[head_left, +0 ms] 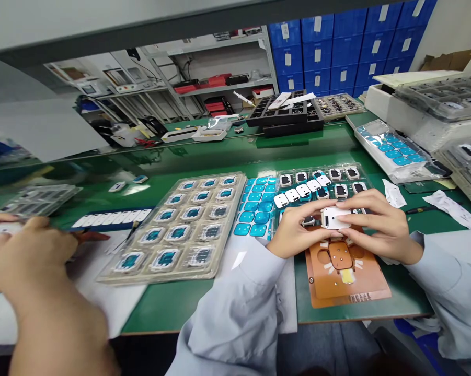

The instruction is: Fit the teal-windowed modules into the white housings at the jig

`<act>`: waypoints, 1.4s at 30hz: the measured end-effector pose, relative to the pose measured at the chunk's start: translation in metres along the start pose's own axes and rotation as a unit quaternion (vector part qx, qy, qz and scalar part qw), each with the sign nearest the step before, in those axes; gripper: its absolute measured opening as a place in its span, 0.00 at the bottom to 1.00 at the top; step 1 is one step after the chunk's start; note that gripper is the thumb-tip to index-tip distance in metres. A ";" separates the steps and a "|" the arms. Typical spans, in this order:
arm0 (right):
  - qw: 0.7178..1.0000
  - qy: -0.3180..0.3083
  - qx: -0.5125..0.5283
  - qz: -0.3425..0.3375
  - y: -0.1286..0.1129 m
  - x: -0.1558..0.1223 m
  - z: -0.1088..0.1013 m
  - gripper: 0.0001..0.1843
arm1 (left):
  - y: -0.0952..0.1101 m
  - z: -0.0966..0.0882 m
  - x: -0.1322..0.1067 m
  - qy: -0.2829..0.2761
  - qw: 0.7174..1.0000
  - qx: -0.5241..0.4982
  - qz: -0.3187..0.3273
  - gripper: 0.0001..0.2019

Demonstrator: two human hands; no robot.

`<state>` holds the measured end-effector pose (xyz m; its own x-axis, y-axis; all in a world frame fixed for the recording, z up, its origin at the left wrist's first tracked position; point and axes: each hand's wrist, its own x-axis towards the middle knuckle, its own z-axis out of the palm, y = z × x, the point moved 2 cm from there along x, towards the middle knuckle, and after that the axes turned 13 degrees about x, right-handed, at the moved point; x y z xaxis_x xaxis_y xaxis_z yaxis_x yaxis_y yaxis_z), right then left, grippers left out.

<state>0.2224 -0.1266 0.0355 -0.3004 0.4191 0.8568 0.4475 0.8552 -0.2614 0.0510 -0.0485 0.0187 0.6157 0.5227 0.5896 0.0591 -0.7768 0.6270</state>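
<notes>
My left hand (294, 230) and my right hand (380, 224) meet over an orange fixture plate (348, 282) near the table's front edge. Both are closed on a small white housing (334, 218), with fingers pinching it from either side just above the fixture's recess. Grey sleeves cover both my arms. Right behind my hands lie a row of white housings (301, 192) and a clear tray of dark-faced parts (347, 175). A sheet of blue pads (256, 206) lies to the left of them.
A large clear blister tray with blue-centred parts (180, 224) lies left of centre. A co-worker's bare hand (27, 256) works at the far left beside a strip of white pieces (112, 218). Black trays (284, 112), stacked clear trays (439, 99) and blue bins (348, 42) stand behind.
</notes>
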 end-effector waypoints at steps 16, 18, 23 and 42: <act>1.000 0.008 -0.010 0.001 -0.001 0.000 0.001 0.09 | 0.000 0.001 0.001 0.017 0.999 0.006 0.028 0.24; 1.000 0.008 -0.015 0.003 -0.001 0.000 0.001 0.09 | 0.001 0.001 0.001 0.016 0.999 0.008 0.026 0.23; 1.000 0.009 -0.017 0.003 -0.001 0.000 0.001 0.10 | 0.000 0.000 0.000 0.012 1.000 0.012 0.024 0.23; 1.000 -0.001 -0.016 0.019 0.000 -0.002 0.002 0.10 | 0.000 0.000 -0.001 0.005 1.000 0.020 0.023 0.24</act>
<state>0.2216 -0.1270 0.0331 -0.2848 0.4514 0.8456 0.4856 0.8286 -0.2787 0.0506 -0.0487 0.0183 0.6108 0.4901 0.6219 0.0637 -0.8133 0.5784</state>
